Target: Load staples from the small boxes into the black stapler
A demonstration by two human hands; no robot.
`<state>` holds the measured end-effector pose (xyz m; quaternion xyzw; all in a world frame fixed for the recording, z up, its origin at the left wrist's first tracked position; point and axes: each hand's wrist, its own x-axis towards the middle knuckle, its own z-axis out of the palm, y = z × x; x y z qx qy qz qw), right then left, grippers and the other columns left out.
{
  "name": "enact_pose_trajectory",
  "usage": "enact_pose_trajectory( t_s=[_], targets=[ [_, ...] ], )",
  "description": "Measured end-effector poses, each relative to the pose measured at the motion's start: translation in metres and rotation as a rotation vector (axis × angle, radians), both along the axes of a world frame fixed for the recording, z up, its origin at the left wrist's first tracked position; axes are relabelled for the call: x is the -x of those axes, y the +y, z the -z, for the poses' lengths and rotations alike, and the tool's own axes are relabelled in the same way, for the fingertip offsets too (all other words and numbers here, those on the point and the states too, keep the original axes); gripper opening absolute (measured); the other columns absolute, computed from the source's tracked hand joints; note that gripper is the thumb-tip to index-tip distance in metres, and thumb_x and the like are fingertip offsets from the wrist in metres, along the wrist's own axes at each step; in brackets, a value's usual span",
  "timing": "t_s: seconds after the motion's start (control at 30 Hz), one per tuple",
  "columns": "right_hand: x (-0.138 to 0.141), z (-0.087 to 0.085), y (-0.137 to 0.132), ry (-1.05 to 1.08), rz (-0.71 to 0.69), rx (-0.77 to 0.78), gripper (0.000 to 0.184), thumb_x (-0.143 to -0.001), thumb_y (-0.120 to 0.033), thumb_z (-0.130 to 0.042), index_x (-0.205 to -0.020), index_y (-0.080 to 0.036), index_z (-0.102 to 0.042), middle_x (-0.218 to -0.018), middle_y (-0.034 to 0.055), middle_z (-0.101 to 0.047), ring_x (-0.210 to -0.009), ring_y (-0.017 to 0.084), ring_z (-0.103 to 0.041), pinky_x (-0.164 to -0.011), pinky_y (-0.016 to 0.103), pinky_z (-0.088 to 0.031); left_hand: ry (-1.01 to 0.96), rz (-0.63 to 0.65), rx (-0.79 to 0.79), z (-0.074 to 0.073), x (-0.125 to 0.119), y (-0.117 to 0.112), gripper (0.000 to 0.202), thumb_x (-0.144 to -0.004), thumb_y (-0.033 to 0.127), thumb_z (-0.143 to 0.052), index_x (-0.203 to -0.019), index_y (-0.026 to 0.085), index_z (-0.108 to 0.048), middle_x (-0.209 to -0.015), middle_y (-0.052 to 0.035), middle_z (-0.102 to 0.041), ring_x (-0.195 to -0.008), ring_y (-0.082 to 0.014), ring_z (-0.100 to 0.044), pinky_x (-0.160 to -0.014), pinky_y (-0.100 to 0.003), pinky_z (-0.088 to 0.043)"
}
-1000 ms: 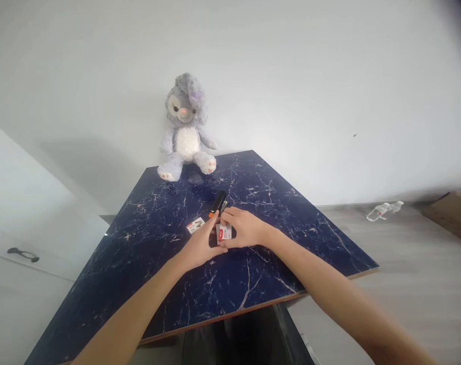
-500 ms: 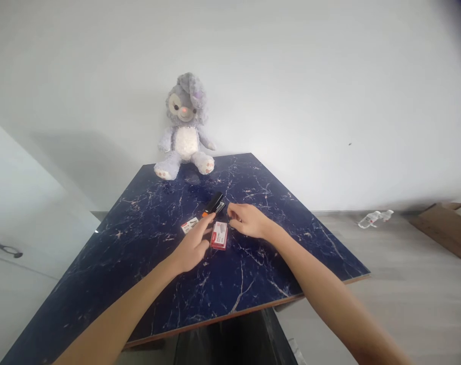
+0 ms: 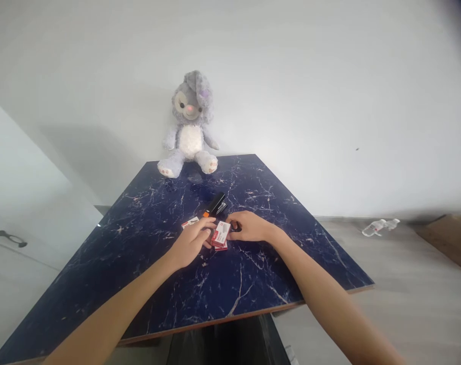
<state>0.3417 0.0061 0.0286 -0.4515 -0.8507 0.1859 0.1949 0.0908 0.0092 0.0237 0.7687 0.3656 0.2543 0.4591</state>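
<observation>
Between my hands is a small red and white box of staples (image 3: pixel 220 232), tilted above a second red and white box (image 3: pixel 222 248) on the table. My left hand (image 3: pixel 190 243) has its thumb and fingers at the upper box's left side. The right edge of that box is pinched by my right hand (image 3: pixel 249 226), its fingers curled. Just beyond them lies a black stapler (image 3: pixel 216 204) with an orange part at its near end. Another small white and red box (image 3: pixel 190 222) is partly covered by my left hand.
A grey plush toy (image 3: pixel 190 126) sits at the back of the dark blue marbled table (image 3: pixel 147 253), against the wall. On the floor to the right are clear plastic bottles (image 3: pixel 378 227) and a cardboard box (image 3: pixel 449 238). A white door with a dark handle (image 3: pixel 10 238) stands left.
My right hand has come in to the box and taken hold of its right side. The upper box has lifted and turned, uncovering the box beneath.
</observation>
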Motion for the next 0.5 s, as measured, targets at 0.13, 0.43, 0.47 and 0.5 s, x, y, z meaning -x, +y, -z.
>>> enact_pose_trajectory(
  t_s=[0.13,0.43,0.47,0.5],
  targets=[
    [-0.001,0.003,0.000,-0.006,0.001,-0.010,0.027,-0.080,-0.039,-0.072,-0.100,-0.022,-0.067,-0.083,-0.0004,-0.065,-0.070,0.014,-0.056,-0.064,0.026,-0.036,-0.002,0.042,0.021,-0.004,0.002,0.001,0.040,-0.091,0.032,-0.048,-0.128,0.020,-0.056,-0.125,-0.0106,-0.065,-0.083,-0.0191,-0.070,-0.074,-0.033,-0.058],
    [0.005,-0.007,-0.006,0.195,0.086,0.067,0.027,-0.086,-0.037,-0.064,-0.104,-0.020,-0.054,-0.091,0.0030,-0.066,-0.071,0.017,-0.059,-0.064,0.027,-0.041,0.222,-0.483,-0.524,-0.018,0.046,0.044,0.024,-0.090,0.030,-0.046,-0.100,0.020,-0.066,-0.093,-0.0046,-0.070,-0.082,-0.0195,-0.066,-0.077,-0.032,-0.050],
    [0.009,-0.011,-0.010,0.196,0.062,0.082,0.032,-0.085,-0.043,-0.065,-0.104,-0.020,-0.054,-0.095,0.0038,-0.066,-0.074,0.017,-0.060,-0.065,0.027,-0.042,0.240,-0.396,-0.486,-0.017,0.050,0.048,0.025,-0.090,0.031,-0.048,-0.104,0.020,-0.066,-0.100,-0.0057,-0.070,-0.084,-0.0196,-0.065,-0.078,-0.032,-0.050],
    [0.013,-0.015,-0.014,0.182,0.036,0.091,0.038,-0.083,-0.048,-0.067,-0.105,-0.021,-0.054,-0.099,0.0043,-0.066,-0.076,0.018,-0.061,-0.066,0.028,-0.043,0.251,-0.294,-0.440,-0.015,0.052,0.051,0.029,-0.089,0.033,-0.049,-0.110,0.020,-0.065,-0.107,-0.0069,-0.068,-0.086,-0.0195,-0.065,-0.078,-0.033,-0.050]
  ],
)
